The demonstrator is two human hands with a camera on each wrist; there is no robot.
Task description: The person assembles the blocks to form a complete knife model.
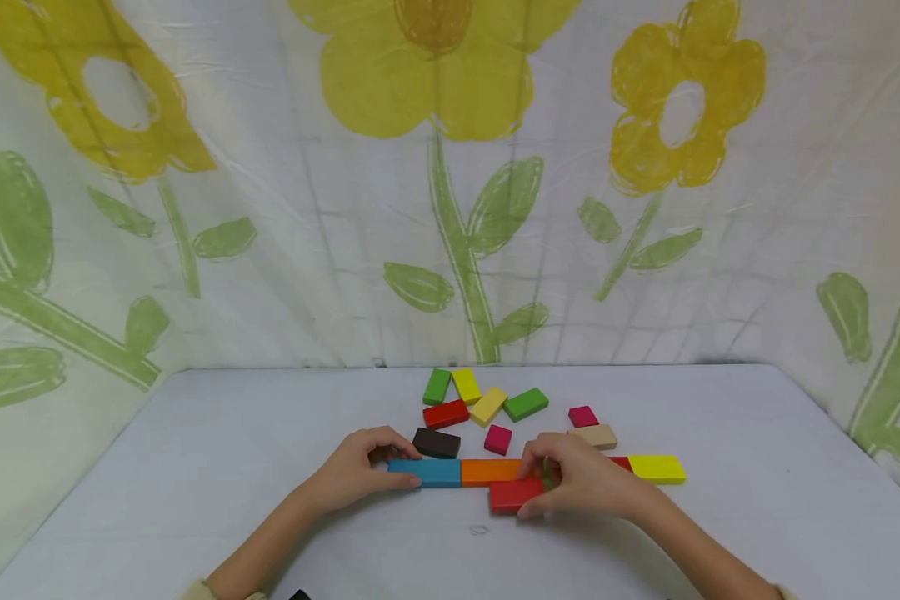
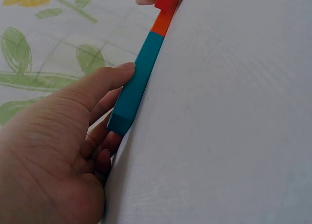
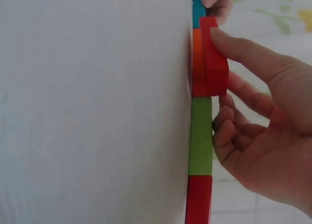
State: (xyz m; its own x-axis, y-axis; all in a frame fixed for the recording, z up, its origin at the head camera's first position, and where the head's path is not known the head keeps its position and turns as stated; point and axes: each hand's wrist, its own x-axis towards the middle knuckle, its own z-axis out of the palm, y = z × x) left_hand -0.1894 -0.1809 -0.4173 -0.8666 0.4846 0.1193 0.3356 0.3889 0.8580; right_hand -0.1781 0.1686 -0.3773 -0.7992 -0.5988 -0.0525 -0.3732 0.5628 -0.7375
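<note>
My left hand [image 1: 345, 473] pinches the left end of a blue block [image 1: 433, 473], thumb on the near side and fingers behind it. That block heads a straight row, followed by an orange block [image 1: 483, 472], a green block [image 3: 201, 136], a red block [image 3: 199, 199] and a yellow block [image 1: 658, 469]. Between thumb and fingers, my right hand [image 1: 585, 479] grips another red block [image 1: 512, 497], which overlaps the orange one in the head and right wrist views. From the head, this hand hides most of the green block.
Behind the row lie a dark block [image 1: 437, 442], a pink block [image 1: 498, 439], a tan block [image 1: 596, 436] and a second pink block [image 1: 582, 416]. Farther back are a red block [image 1: 446, 414] and several green and yellow ones. A flowered curtain [image 1: 270, 250] hangs beyond the white table [image 1: 195, 450].
</note>
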